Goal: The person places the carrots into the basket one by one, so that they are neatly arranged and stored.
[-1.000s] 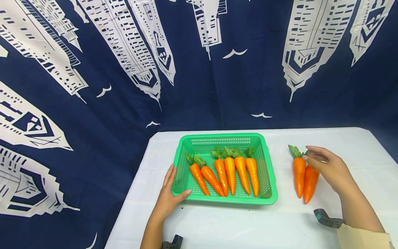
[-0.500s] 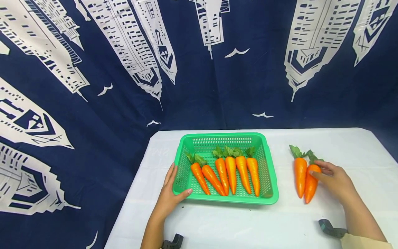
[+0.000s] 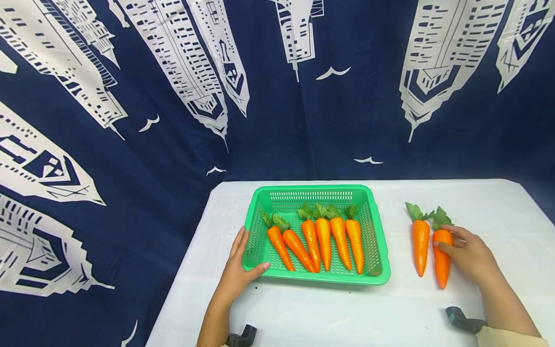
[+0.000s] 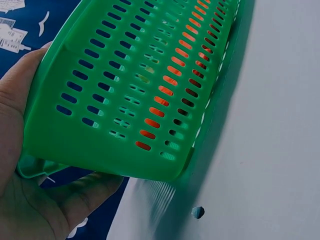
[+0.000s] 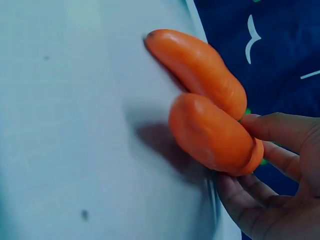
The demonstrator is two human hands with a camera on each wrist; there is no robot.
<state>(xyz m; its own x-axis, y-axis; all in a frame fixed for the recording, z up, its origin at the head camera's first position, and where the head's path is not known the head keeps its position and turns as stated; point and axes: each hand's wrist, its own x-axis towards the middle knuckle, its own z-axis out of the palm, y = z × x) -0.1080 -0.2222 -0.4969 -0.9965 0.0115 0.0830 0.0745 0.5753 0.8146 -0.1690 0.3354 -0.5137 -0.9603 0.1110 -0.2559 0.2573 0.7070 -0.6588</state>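
Head view. White table [image 3: 325,313] before a navy drape printed with white skyscrapers [image 3: 130,120]. Green perforated basket [image 3: 377,274] at centre, containing six orange carrots [image 3: 323,241] laid side by side, leaves toward the far wall. Left hand [image 3: 236,274] at the basket's near-left corner: fingers extended along the left wall, thumb hooked over the front rim. Right of the basket, two more carrots on the cloth: free carrot [image 3: 420,246] lying alone, held carrot [image 3: 441,258] just beside it, slightly apart, pinched near its leafy top by the right hand [image 3: 470,255], fingers curled round its thick end.

Left wrist view. Basket's outer wall [image 4: 125,100] close up, orange visible through the slots. Palm and fingers of the left hand [image 4: 30,200] cupping the corner from outside and below.

Right wrist view. Held carrot [image 5: 212,135] foreshortened, thick end gripped between thumb and fingers of the right hand [image 5: 270,195]. Free carrot [image 5: 200,70] directly behind on the table, contact between the two not determinable.
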